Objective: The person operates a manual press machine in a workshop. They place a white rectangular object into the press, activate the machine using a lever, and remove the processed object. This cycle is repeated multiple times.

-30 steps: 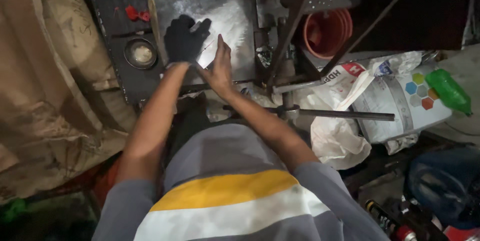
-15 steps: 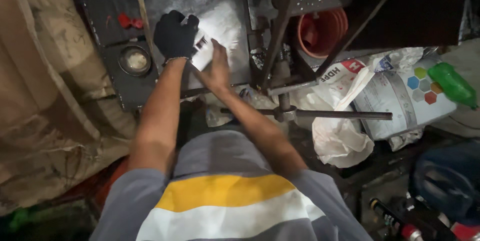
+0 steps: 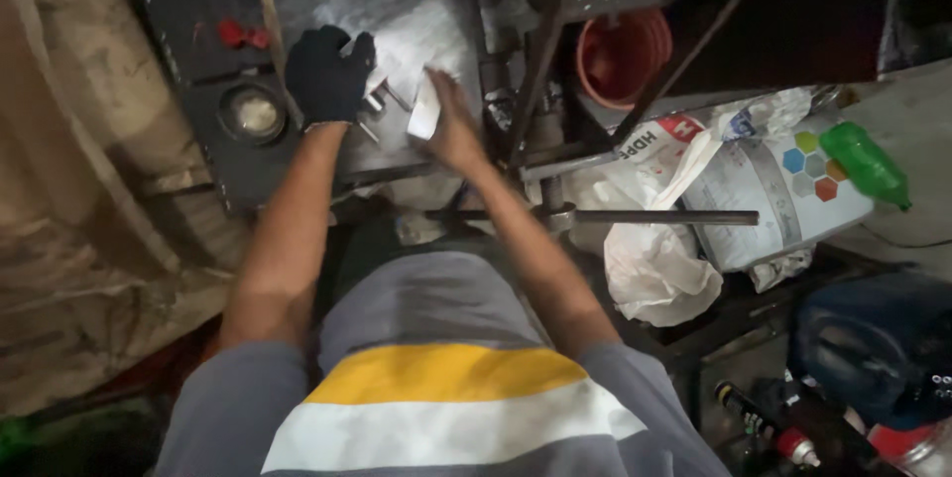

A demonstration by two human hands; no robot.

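Both hands work over a scuffed grey metal plate (image 3: pixel 397 11) on the dark table (image 3: pixel 198 51). Left hand (image 3: pixel 327 75), in a black glove, is curled with its fingers pressing on a small shiny metal part (image 3: pixel 375 100) lying on the plate; whether it grips it cannot be told. Right hand (image 3: pixel 451 125), bare, is closed around a small white block (image 3: pixel 424 112) just beside that part. An orange plastic bucket (image 3: pixel 623 56) stands to the right, and a green plastic bottle (image 3: pixel 863 165) lies well apart.
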